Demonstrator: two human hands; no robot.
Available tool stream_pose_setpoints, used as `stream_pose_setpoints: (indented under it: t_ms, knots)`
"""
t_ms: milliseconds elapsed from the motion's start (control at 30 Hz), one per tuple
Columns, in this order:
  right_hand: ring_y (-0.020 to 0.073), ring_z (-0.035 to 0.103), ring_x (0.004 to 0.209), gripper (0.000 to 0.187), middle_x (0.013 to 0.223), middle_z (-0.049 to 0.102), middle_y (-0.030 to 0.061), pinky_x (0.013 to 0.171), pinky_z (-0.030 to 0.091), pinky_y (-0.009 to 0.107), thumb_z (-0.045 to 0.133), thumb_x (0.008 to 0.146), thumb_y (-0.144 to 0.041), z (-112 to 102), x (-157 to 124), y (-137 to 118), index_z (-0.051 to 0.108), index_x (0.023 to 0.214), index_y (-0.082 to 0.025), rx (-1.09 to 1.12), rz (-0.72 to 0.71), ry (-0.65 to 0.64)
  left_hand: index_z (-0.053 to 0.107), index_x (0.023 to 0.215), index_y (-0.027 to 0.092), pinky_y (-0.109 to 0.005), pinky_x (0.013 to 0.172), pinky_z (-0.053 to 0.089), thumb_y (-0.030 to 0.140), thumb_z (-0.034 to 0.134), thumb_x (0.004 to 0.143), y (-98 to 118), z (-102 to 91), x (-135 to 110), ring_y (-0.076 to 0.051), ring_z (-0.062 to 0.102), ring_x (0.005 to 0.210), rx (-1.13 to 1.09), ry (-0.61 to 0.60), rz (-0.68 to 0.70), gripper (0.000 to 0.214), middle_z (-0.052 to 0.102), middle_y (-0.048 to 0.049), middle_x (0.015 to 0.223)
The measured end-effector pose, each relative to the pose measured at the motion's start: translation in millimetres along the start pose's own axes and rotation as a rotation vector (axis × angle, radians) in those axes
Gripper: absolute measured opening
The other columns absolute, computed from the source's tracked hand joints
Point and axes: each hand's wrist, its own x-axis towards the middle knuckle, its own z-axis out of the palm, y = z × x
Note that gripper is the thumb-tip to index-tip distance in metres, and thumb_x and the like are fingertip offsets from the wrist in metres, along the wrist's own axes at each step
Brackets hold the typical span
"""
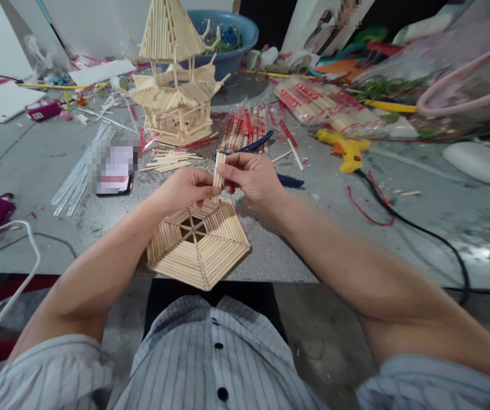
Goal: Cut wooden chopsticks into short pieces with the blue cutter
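Observation:
Above the far edge of a hexagonal wooden-stick panel [221,250], my two hands meet at a short flat piece of wooden sticks [218,171] laid side by side. My left hand [188,187] pinches its lower part from the left. From the right, the thumb and fingers of my right hand [251,175] close on it higher up. Its lower end comes down at the panel's far rim; I cannot tell if they touch. Stick spokes cross an opening in the panel's middle. Cut sticks [170,161] lie beyond my left hand, and a blue-handled tool [290,181] is partly hidden behind my right.
A stick-built pagoda model [176,122] stands at the back, before a blue basin [239,48]. Glue sticks [76,173] and a phone [114,171] lie left. On the right are a yellow glue gun [347,149] with its black cord and packaged sticks [313,99].

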Motion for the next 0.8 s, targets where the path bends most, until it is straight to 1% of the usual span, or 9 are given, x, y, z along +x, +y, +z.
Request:
stream_pose_setpoints:
  t_ms: [100,167,333,400,467,533,633,733,800]
  knots:
    - [0.0036,0.042,0.040,0.034,0.052,0.051,-0.0070,0.038,0.034,0.019,0.081,0.067,-0.042,-1,0,2,0.058,0.067,-0.018,-0.004,-0.015,-0.005,0.061,0.062,0.016,-0.021,0.049,0.033,0.026,0.061,0.080,-2,0.0,0,-0.006,0.043,0.045,-0.010,-0.049,-0.012,0.021,0.049,0.0045,0.050]
    - [0.0036,0.041,0.040,0.034,0.053,0.051,-0.0070,0.039,0.033,0.020,0.082,0.065,-0.044,-2,1,2,0.059,0.068,-0.019,-0.003,-0.025,-0.009,0.059,0.060,0.016,-0.021,0.049,0.032,0.026,0.061,0.080,-3,0.0,0,-0.006,0.041,0.045,0.003,-0.053,-0.007,0.022,0.047,0.0049,0.050]
    - [0.0040,0.040,0.042,0.035,0.056,0.055,-0.0056,0.040,0.033,0.021,0.080,0.064,-0.048,-4,0,-2,0.062,0.067,-0.019,-0.047,-0.049,-0.066,0.053,0.054,0.016,-0.023,0.051,0.026,0.025,0.061,0.079,-2,1.2,0,-0.006,0.034,0.048,0.121,0.031,0.009,0.028,0.038,0.0062,0.050]
    - [0.0044,0.041,0.044,0.033,0.058,0.056,-0.0047,0.042,0.034,0.022,0.080,0.064,-0.046,-3,-2,-5,0.063,0.067,-0.019,-0.090,-0.075,-0.092,0.053,0.052,0.016,-0.024,0.052,0.026,0.025,0.061,0.079,-3,2.3,2,-0.006,0.033,0.049,0.183,0.068,0.028,0.029,0.038,0.0064,0.049]
    - [0.0052,0.043,0.048,0.030,0.060,0.056,-0.0042,0.046,0.037,0.022,0.081,0.064,-0.043,-2,-3,-7,0.064,0.067,-0.018,-0.123,-0.128,-0.106,0.057,0.053,0.016,-0.025,0.054,0.028,0.024,0.063,0.078,-7,3.7,5,-0.007,0.036,0.050,0.247,0.110,0.078,0.027,0.042,0.0058,0.049]
    - [0.0063,0.047,0.052,0.028,0.061,0.056,-0.0037,0.052,0.041,0.023,0.080,0.065,-0.040,-1,-4,-7,0.064,0.069,-0.018,-0.150,-0.181,-0.100,0.063,0.057,0.016,-0.025,0.057,0.033,0.023,0.064,0.077,-13,4.7,10,-0.008,0.044,0.053,0.308,0.151,0.152,0.021,0.053,0.0036,0.053]
    - [0.0083,0.051,0.058,0.024,0.064,0.056,-0.0029,0.058,0.045,0.024,0.074,0.071,-0.039,-6,0,0,0.062,0.072,-0.019,-0.220,-0.232,-0.037,0.073,0.071,0.017,-0.027,0.071,0.043,0.023,0.064,0.079,-22,3.9,17,-0.012,0.060,0.068,0.374,0.214,0.242,0.013,0.071,-0.0030,0.073]
    - [0.0105,0.053,0.062,0.018,0.068,0.058,-0.0017,0.062,0.046,0.026,0.068,0.076,-0.037,-17,9,13,0.062,0.077,-0.019,-0.327,-0.265,0.034,0.076,0.085,0.016,-0.032,0.087,0.045,0.024,0.063,0.079,-30,-0.6,20,-0.018,0.066,0.087,0.434,0.306,0.243,0.016,0.076,-0.0084,0.092]
    - [0.0123,0.054,0.064,0.017,0.069,0.060,-0.0006,0.063,0.046,0.028,0.065,0.076,-0.035,-25,16,23,0.062,0.078,-0.018,-0.421,-0.266,0.037,0.077,0.089,0.015,-0.033,0.088,0.047,0.024,0.061,0.081,-34,-4.2,21,-0.020,0.068,0.091,0.452,0.335,0.209,0.021,0.076,-0.0094,0.095]
